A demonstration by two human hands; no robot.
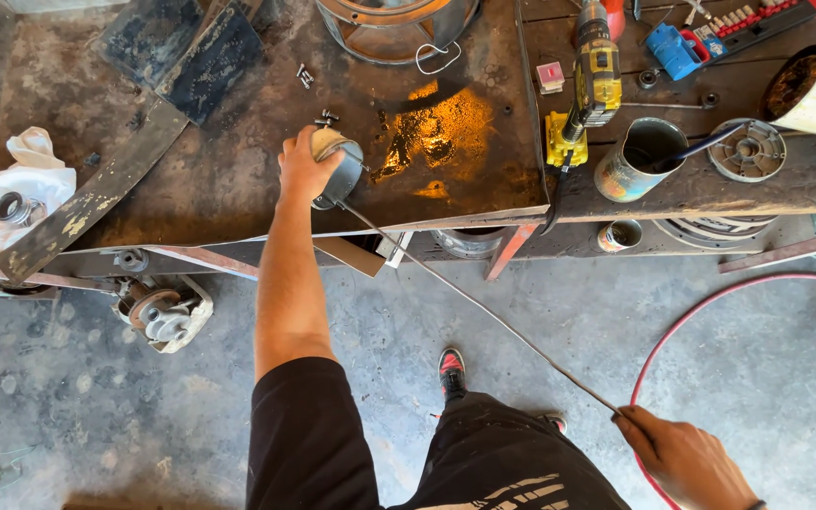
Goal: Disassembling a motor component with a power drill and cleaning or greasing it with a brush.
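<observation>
Wire drawn taut off grey spool at counter edge
Left hand grips the spool, right hand clenches the wire; much stays wound

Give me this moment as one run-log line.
left hand: holds grey motor on bench edge | right hand: grips cable, pulled taut from motor | drill: on bench, untouched

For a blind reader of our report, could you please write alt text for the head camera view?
Seen from above, the left hand presses a small grey motor onto a rusty metal workbench, while the right hand pulls its thin cable taut across the concrete floor. A yellow cordless drill and a tin can sit on the bench.
</observation>
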